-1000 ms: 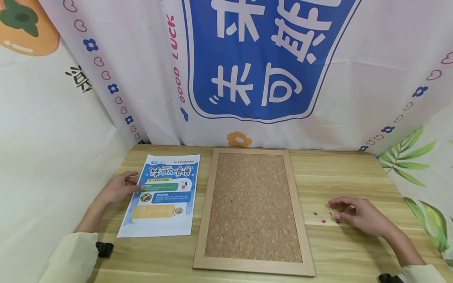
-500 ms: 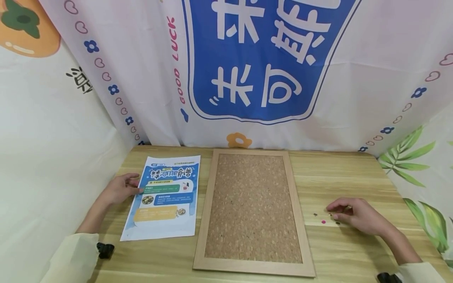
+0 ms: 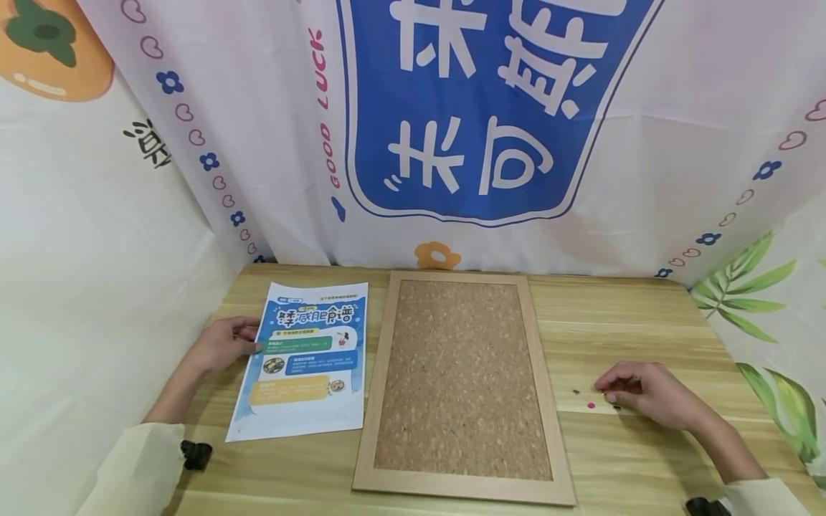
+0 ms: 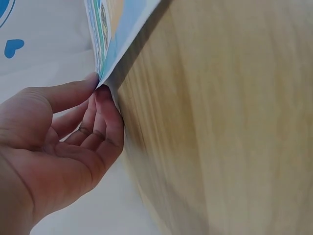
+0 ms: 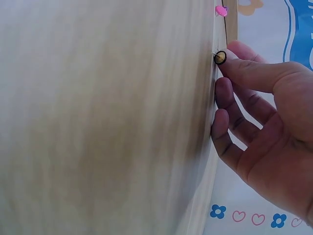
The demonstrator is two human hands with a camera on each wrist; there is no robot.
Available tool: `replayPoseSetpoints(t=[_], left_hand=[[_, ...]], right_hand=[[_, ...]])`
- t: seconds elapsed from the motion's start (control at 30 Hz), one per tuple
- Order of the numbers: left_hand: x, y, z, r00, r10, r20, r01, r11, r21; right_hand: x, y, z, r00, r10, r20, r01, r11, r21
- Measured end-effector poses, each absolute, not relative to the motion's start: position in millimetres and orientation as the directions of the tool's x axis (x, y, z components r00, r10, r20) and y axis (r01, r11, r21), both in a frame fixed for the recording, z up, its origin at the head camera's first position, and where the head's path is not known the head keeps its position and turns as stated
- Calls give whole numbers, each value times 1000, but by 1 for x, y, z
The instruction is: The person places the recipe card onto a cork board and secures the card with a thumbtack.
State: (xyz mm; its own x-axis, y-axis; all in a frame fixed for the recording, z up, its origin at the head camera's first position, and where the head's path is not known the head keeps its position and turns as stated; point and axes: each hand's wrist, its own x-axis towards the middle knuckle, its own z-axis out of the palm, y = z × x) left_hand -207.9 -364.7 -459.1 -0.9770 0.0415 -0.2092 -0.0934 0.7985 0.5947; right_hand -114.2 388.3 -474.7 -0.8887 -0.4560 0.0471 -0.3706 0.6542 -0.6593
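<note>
A printed sheet of paper [image 3: 300, 416] lies on the table left of the corkboard [image 3: 461, 373]. My left hand [image 3: 227, 344] pinches its left edge, thumb on top and fingers beneath, as the left wrist view confirms; the edge [image 4: 105, 73] is slightly raised there. Right of the board, my right hand [image 3: 652, 394] has thumb and index finger closed around a small gold thumbtack [image 3: 604, 393], which they partly hide. Beside these fingertips lie a pink thumbtack [image 3: 591, 405] and two dark ones. In the right wrist view a black-rimmed gold tack [image 5: 220, 57] overlaps the thumb tip.
The wood-framed corkboard stands between the two hands, flat on the wooden table [image 3: 619, 315]. Behind the table hangs a white printed curtain [image 3: 277, 143] with a blue panel. More printed cloth closes off both sides.
The paper's lower end has swung a little to the right, toward the board, with the left hand at its edge. My right fingertips have drawn closer together around the tack.
</note>
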Motion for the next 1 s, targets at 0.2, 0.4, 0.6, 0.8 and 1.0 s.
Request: replayPoseSetpoints(t=[0.2,0.4,0.6,0.8,1.0], left_hand=[[-208,-360,-461,-983,50,-179,-70,790,608],[-206,-358,-460,-982,42,-183,-80,788,610],[-203,-358,-459,-985,46,-165,-67,781,621],[-202,-362,-460,-988,57,-145,-52,757,651],[-200,-363,-456,-985,61,-164,-72,712,699]], right_hand=[[-114,388,-476,-891,-453,33,-362,665,-654],[-115,386,-477,-893,-448,38,-370,684,-629],[-115,384,-475,-895,-444,36,-371,697,-613],[-115,382,-473,-898,-439,20,-357,704,-614],[-115,381,-473,-897,-443,16,-356,698,-621]])
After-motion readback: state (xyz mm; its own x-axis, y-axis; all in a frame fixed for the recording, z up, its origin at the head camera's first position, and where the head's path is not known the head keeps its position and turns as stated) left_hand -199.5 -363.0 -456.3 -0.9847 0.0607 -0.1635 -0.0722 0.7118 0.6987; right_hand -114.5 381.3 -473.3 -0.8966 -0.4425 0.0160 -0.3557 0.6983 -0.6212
